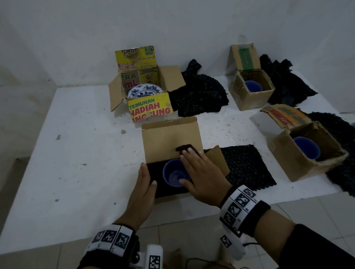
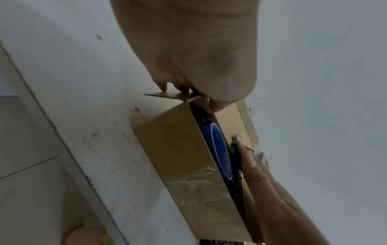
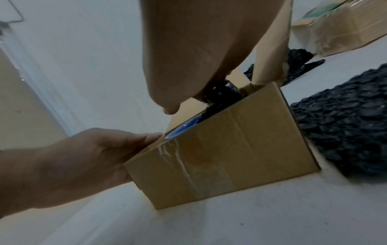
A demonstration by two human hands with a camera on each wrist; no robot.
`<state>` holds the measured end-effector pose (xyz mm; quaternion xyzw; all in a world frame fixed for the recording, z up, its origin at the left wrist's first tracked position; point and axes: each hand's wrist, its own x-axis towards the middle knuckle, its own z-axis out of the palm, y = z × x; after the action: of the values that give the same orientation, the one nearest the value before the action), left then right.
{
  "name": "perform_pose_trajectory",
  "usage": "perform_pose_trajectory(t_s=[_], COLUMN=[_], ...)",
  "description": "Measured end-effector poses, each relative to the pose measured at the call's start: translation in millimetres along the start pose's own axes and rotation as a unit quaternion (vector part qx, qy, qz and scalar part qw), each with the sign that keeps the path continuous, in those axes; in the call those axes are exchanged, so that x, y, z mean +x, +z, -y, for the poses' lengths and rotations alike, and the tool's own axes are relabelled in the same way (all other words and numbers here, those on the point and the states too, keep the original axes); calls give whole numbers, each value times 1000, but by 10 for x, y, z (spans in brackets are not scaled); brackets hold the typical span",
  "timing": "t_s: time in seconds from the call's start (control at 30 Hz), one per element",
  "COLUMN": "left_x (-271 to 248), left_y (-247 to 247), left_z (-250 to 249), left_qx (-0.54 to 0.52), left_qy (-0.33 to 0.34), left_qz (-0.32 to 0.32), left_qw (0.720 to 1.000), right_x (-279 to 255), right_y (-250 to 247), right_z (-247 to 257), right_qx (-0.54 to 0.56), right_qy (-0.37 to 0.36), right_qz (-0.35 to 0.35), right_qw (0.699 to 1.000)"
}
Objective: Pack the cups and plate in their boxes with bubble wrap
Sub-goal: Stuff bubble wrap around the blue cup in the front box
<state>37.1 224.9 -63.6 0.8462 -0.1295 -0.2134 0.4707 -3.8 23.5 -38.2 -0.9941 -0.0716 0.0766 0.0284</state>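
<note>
Head view: a hard shove could tip the blue cup [image 1: 174, 174] or spring the black bubble wrap [image 1: 186, 148] back out. The right hand [image 1: 202, 174], fingers spread, presses that wrap down inside the near box [image 1: 170, 138], on the box's right side.

Left wrist view: the left hand [image 2: 188, 49], fingers together, braces the box's left wall.

Right wrist view: the cup [image 3: 182, 131] sits inside the box, just beside the right fingers.

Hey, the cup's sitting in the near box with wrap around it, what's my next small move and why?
Probably press the wrap down beside the cup with the right hand, whose fingers rest on it: a tuft pokes up against the open lid. The left hand lies on the box's side, steadying it.
</note>
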Motion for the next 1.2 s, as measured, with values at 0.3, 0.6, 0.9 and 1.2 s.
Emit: perform_pose_trajectory(t_s=[0.3,0.6,0.9,1.2], left_x=[-27,-28,-11,-20], left_y=[4,-10,-4,5], left_z=[-19,-36,-9,-5], left_qx=[2,4,6,13], left_qy=[-6,-11,-9,-10], left_qz=[-4,4,2,-2], left_qw=[1000,1000,1000,1000], right_x=[-136,163,-66,165], right_y=[96,106,-35,-67], right_z=[82,119,168,105], right_qx=[63,326,279,368], right_qy=[58,170,120,188], right_qz=[75,72,64,176], right_qw=[994,927,951,894])
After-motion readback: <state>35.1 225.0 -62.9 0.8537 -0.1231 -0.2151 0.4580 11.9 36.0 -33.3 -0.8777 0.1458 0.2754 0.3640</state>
